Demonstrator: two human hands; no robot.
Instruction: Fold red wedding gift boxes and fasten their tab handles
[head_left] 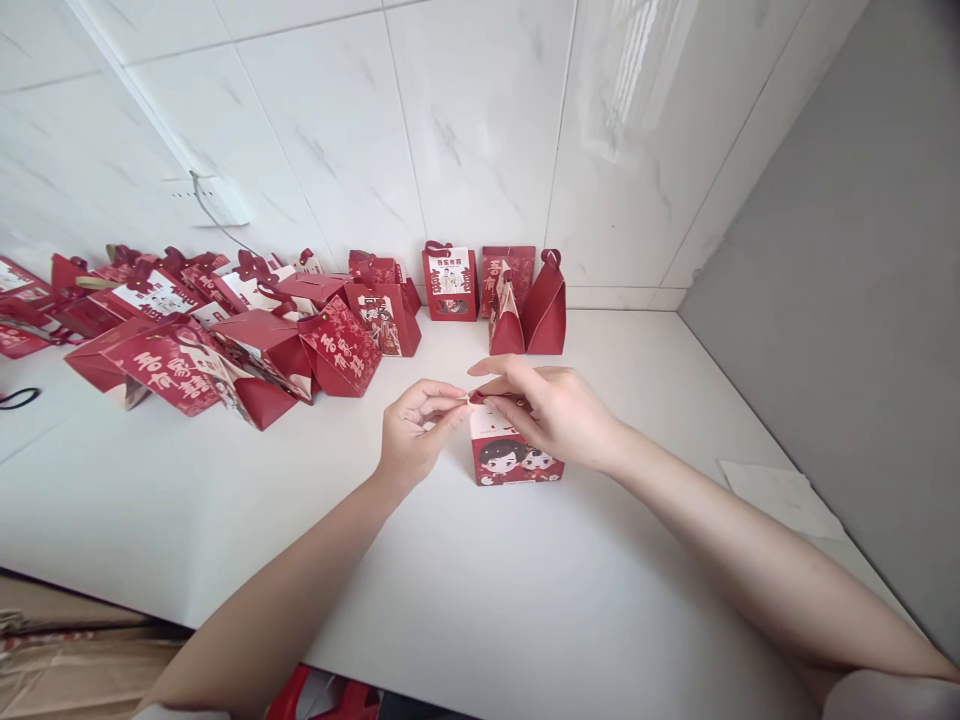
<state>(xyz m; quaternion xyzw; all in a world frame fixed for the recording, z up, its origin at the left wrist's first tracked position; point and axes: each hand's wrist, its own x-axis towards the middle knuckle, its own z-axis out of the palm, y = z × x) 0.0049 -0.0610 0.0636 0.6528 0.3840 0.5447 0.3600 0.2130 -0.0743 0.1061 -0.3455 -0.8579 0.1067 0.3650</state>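
A small red gift box [517, 465] with two cartoon figures on its front stands upright on the white table before me. At its top, a dark red ribbon [477, 398] runs between my fingers. My left hand [420, 425] pinches the ribbon's end at the box's upper left. Just right of it, my right hand [551, 405] closes thumb and fingers on the ribbon over the box top, with its index finger raised. My right hand covers the upper right part of the box, and the exact shape of the ribbon there is hidden.
Several red gift boxes [259, 350] crowd the left of the white table [465, 590]. More red boxes [450, 285] stand against the tiled wall. A white paper sheet [780, 497] lies at right by the grey panel [847, 280]. A cable [214, 215] hangs from the wall socket.
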